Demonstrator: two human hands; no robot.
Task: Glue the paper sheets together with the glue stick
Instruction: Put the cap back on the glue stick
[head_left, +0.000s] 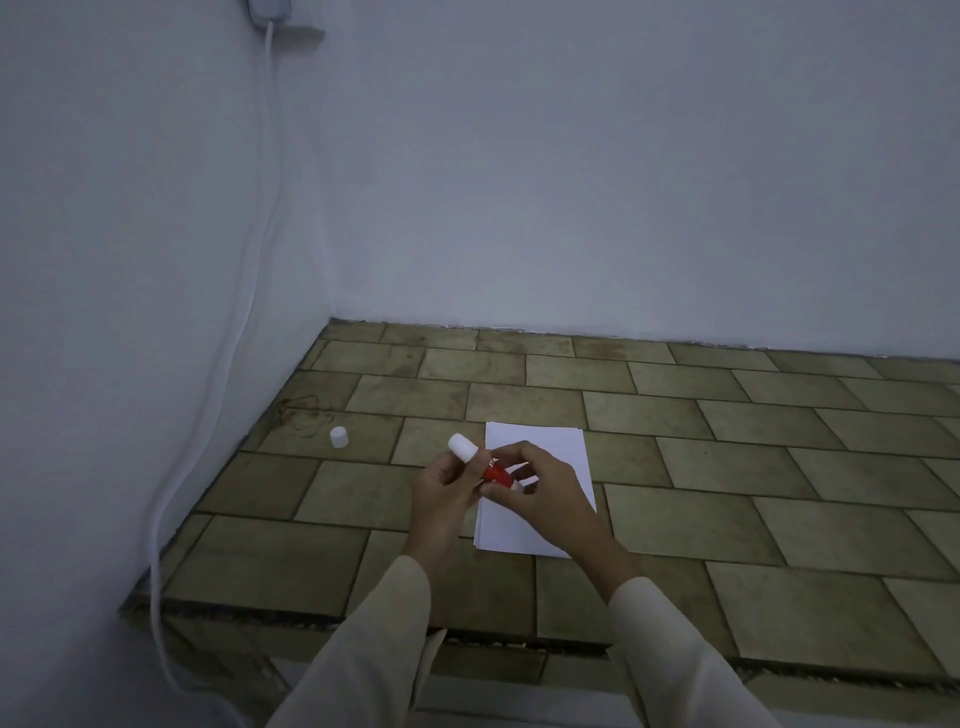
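A small stack of white paper sheets (540, 452) lies on the tiled tabletop (675, 467). Above its left edge I hold a red glue stick (494, 473) in both hands, tilted, with its white glue end (462, 446) pointing up and to the left. My left hand (447, 486) grips the upper part near the white end. My right hand (535, 483) pinches the lower end of the tube. A white cap (338, 437) stands upright on the table to the left, apart from the hands.
White walls meet in a corner at the table's far left. A white cable (249, 312) hangs down the left wall past the table's left edge. The table's front edge (363, 623) runs close to me.
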